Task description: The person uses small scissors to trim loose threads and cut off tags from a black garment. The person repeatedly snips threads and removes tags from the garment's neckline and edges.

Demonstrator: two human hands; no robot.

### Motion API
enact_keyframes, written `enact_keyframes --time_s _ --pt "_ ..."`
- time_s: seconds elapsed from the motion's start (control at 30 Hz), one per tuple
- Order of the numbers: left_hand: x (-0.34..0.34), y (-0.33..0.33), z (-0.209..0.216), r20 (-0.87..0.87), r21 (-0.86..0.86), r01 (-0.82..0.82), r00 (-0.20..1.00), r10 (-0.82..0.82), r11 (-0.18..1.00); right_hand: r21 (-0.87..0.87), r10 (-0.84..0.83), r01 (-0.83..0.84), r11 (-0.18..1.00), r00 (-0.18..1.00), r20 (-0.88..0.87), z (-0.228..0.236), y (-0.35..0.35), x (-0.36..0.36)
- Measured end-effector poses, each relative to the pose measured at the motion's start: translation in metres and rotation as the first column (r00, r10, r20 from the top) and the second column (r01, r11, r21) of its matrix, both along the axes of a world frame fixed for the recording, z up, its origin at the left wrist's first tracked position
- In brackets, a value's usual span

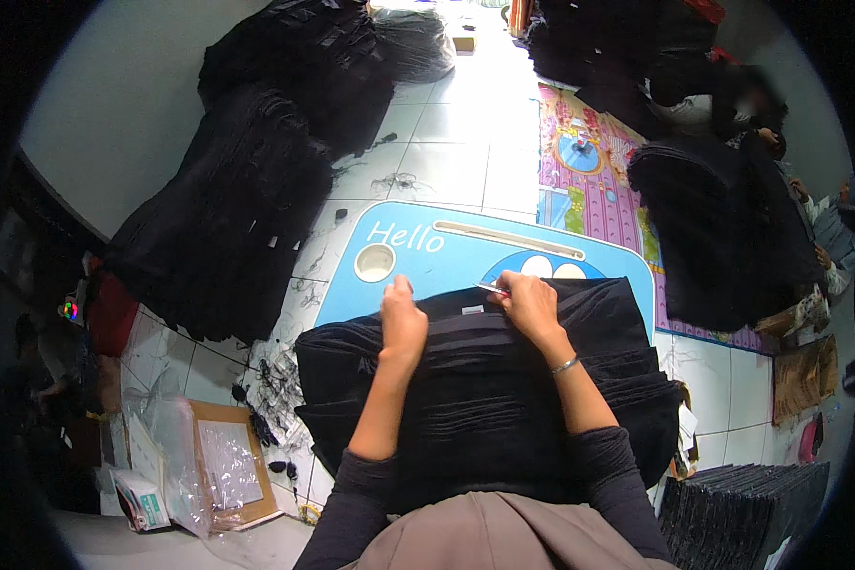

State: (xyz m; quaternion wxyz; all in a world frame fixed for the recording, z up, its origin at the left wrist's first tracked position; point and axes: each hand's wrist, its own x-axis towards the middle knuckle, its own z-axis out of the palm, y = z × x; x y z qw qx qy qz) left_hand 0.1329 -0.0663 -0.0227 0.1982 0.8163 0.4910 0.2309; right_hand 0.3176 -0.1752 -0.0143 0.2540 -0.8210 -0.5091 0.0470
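Note:
A thick stack of black folded garments [484, 399] lies across my lap and over the near edge of a blue lap table [418, 252]. My left hand [404, 318] presses down on the top garment near its far edge, fingers closed flat against the cloth. My right hand [529, 302] pinches a small metal tool [490, 288] at the garment's far edge, beside a small white label [472, 309]. A silver bracelet [565, 365] circles my right wrist.
Big heaps of black garments lie at the left [228, 218] and far back [313, 57]. A colourful play mat [589, 171] holds another black pile [712, 228] next to a seated person [731, 104]. Plastic bags and cardboard [218, 465] sit lower left; a dark stack [741, 503] lower right.

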Motion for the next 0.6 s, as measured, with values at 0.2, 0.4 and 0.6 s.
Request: enact_keyframes --time_s 0.2,0.4,0.6 --pt "-0.046 0.015 0.0 0.741 -0.609 0.459 0.621 0.257 0.647 0.041 -0.079 0.078 0.996 0.997 0.015 -0.004 0.012 -0.006" --pt "-0.043 0.012 -0.008 0.772 -0.596 0.496 0.57 0.28 0.632 0.223 0.01 0.02 0.975 0.991 -0.133 0.005 0.009 -0.01" --pt "-0.039 0.011 -0.01 0.827 -0.516 0.533 0.514 0.227 0.67 0.462 0.525 -0.349 0.815 0.783 -0.334 0.02 0.023 -0.061"
